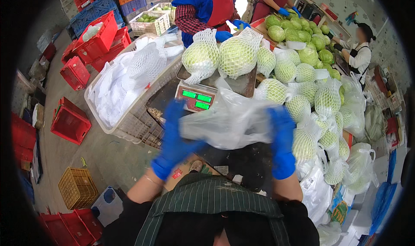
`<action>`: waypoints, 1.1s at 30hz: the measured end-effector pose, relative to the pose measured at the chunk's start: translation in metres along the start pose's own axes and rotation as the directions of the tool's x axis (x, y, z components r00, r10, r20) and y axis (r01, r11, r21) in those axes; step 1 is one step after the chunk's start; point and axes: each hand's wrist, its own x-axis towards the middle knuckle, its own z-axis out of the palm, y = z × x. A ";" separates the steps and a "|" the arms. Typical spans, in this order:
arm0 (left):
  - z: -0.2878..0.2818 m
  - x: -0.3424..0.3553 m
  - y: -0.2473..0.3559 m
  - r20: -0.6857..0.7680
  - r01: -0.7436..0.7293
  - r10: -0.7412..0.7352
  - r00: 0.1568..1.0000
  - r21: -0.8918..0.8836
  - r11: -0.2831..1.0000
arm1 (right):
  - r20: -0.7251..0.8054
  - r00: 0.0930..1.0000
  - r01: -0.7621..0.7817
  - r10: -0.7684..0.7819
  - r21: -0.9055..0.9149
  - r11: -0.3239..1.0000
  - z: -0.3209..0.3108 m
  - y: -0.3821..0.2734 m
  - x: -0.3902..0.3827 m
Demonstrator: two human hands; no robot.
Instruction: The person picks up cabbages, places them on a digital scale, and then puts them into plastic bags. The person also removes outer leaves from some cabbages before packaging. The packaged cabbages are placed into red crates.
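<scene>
My left hand [175, 138], in a blue glove, is open at the left end of a clear plastic bag [225, 125], fingers apart. My right hand [281, 133], also blue-gloved and slightly blurred, grips the bag's right end. The bag lies across the front of a scale, whose display [194, 96] shows lit green panels. On the scale's pan [233, 86] sit two large cabbages in white foam nets [235, 51]. More netted cabbages [285, 92] are heaped beside the bag on the right, some in plastic bags.
A basket [125, 129] of white nets stands at left. Red crates [69, 120] and a yellow crate [78, 187] are on the floor. Co-workers in blue gloves [203, 12], [270, 1] and white sleeves [354, 55] stand around loose cabbages [307, 38] at the back.
</scene>
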 end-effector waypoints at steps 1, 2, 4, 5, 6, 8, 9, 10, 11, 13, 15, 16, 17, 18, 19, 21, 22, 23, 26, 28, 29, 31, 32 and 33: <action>0.021 -0.001 0.036 0.041 -0.051 0.050 0.998 0.024 0.998 | 0.241 0.969 0.132 -0.054 -0.321 0.938 0.019 0.002 -0.012; 0.030 0.007 0.057 0.074 -0.062 0.058 0.996 0.050 0.997 | 0.395 0.896 0.382 -0.203 -0.454 0.805 0.035 0.006 -0.025; 0.028 0.040 0.049 -0.099 -0.026 0.037 0.994 0.109 0.994 | 0.632 0.733 0.656 -0.251 -0.559 0.507 0.046 0.013 -0.051; 0.019 0.053 0.034 -0.195 0.065 -0.050 0.979 0.072 0.995 | 0.660 0.736 0.653 -0.151 -0.632 0.418 0.041 0.015 -0.058; 0.007 0.056 0.016 -0.251 0.099 -0.037 0.967 0.242 0.965 | 0.707 0.697 0.703 -0.116 -0.644 0.300 0.029 0.017 -0.062; -0.010 0.045 -0.012 -0.172 -0.087 0.157 0.973 0.358 0.929 | 0.535 0.825 0.560 -0.182 -0.818 0.133 0.003 0.029 -0.027; -0.015 0.030 -0.021 -0.054 -0.146 0.187 0.981 0.428 0.892 | 0.415 0.907 0.412 -0.073 -0.910 -0.053 -0.021 0.033 -0.007; -0.020 0.022 -0.031 -0.024 -0.093 0.114 0.993 0.427 0.900 | 0.267 0.917 0.319 -0.295 -0.937 0.142 -0.044 0.037 0.022; -0.024 0.014 -0.039 0.006 -0.047 0.049 0.999 0.423 0.905 | 0.017 0.945 0.129 -0.325 -0.936 0.327 -0.073 0.039 0.039; -0.025 -0.002 -0.047 0.050 -0.055 0.038 0.998 0.434 0.899 | -0.244 0.930 -0.021 -0.276 -0.785 0.620 -0.121 0.050 0.062; -0.022 -0.018 -0.052 0.120 -0.149 0.104 0.987 0.460 0.875 | -0.362 0.873 0.190 -0.326 -0.362 0.912 -0.156 0.067 0.069; -0.020 -0.023 -0.056 0.159 -0.147 0.088 0.983 0.415 0.898 | -0.456 0.842 0.264 -0.288 -0.117 0.958 -0.168 0.077 0.068; -0.017 -0.030 -0.061 0.227 -0.144 0.061 0.972 0.372 0.917 | -0.455 0.890 0.121 -0.022 0.189 0.974 -0.180 0.083 0.065; -0.013 -0.038 -0.065 0.270 -0.112 0.019 0.963 0.332 0.937 | -0.478 0.877 0.126 0.052 0.331 0.935 -0.186 0.092 0.064; -0.008 -0.046 -0.068 0.338 -0.013 -0.059 0.939 0.207 0.978 | -0.451 0.882 0.133 0.136 0.515 0.847 -0.191 0.098 0.063; 0.003 -0.058 -0.076 0.501 0.319 -0.302 0.811 0.053 0.946 | -0.387 0.922 0.198 -0.035 0.390 0.899 -0.198 0.102 0.061; 0.005 -0.060 -0.079 0.614 0.714 -0.522 0.592 -0.101 0.692 | -0.452 0.887 0.244 -0.095 0.283 0.927 -0.199 0.102 0.059; 0.003 -0.057 -0.085 0.559 0.681 -0.466 0.685 -0.264 0.683 | -0.416 0.897 0.277 -0.151 0.263 0.924 -0.200 0.099 0.059; -0.023 -0.026 -0.102 0.473 0.649 -0.454 0.755 -0.639 0.413 | -0.339 0.757 0.329 -0.558 -0.540 0.775 -0.190 0.088 0.045; -0.058 0.011 -0.115 0.292 0.479 -0.582 0.759 -0.855 0.196 | -0.122 0.990 0.006 -0.074 -0.482 0.876 -0.171 0.080 0.028; -0.076 0.026 -0.119 0.104 0.492 -0.606 0.789 -0.698 0.520 | -0.093 0.993 -0.109 0.077 -0.413 0.904 -0.153 0.080 0.020; -0.086 0.053 -0.123 -0.132 0.358 -0.534 0.835 -0.606 0.710 | 0.062 0.968 -0.237 0.245 -0.112 0.965 -0.123 0.065 0.008; -0.089 0.065 -0.124 -0.117 0.320 -0.503 0.856 -0.644 0.695 | 0.051 0.993 -0.117 0.106 0.389 0.914 -0.101 0.061 0.001; -0.087 0.076 -0.124 -0.112 0.338 -0.539 0.835 -0.669 0.662 | 0.210 0.973 -0.043 -0.095 0.571 0.820 -0.081 0.055 0.007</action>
